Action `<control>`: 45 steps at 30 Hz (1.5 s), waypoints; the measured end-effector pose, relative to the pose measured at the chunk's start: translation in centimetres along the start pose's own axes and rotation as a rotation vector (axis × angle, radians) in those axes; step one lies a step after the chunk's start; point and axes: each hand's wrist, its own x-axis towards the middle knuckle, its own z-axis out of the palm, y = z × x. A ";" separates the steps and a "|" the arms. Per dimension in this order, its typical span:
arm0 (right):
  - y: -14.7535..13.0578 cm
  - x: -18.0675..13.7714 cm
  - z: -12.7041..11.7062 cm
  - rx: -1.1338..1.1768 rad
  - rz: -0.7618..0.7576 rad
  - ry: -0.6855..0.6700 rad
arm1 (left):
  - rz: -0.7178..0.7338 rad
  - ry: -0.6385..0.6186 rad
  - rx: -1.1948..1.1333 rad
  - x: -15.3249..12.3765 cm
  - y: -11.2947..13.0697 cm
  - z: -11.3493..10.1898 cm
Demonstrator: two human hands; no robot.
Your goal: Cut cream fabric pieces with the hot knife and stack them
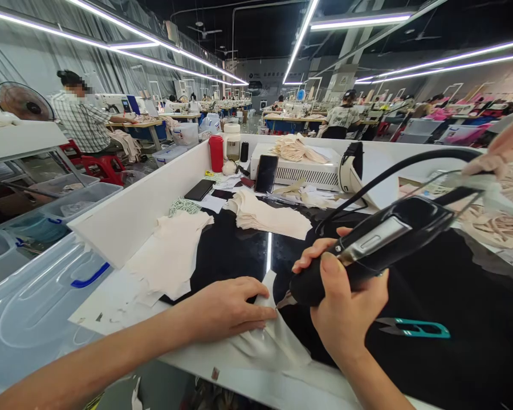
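A black corded electric hand tool point(367, 245) with a thin pointed metal tip is in my right hand point(346, 307), fingers wrapped round its body. Its tip touches or nearly touches a cream fabric piece point(282, 336) at the table's front edge. My left hand point(233, 310) lies flat on that fabric, fingers stretched out and pressing it just left of the tip. Teal-handled thread snips point(414, 328) lie on the black table surface, right of my right hand. Beyond my hands lie one stack of cream cut pieces point(271, 215) and another cream stack point(171, 256).
A smartphone point(266, 173) leans on a white vented box point(312, 168); a red bottle point(216, 154) stands left. White boards point(141, 210) wall the table. The tool's cable point(393, 165) arcs toward another person's blurred hand point(507, 148). Clear plastic bins point(38, 307) stand left.
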 end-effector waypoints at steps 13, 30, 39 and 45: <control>0.9 0.9 0.5 -0.009 -0.019 0.020 | -0.013 -0.011 -0.016 0.1 0.2 0.0; 1.3 1.1 0.6 -0.050 -0.003 0.047 | 0.094 0.044 -0.023 1.0 -1.7 0.3; 1.3 2.1 0.7 -0.029 -0.036 0.066 | 0.113 0.030 0.039 0.7 -1.8 0.2; 1.8 2.1 0.7 -0.045 -0.037 0.049 | 0.103 0.000 0.030 0.6 -1.8 0.2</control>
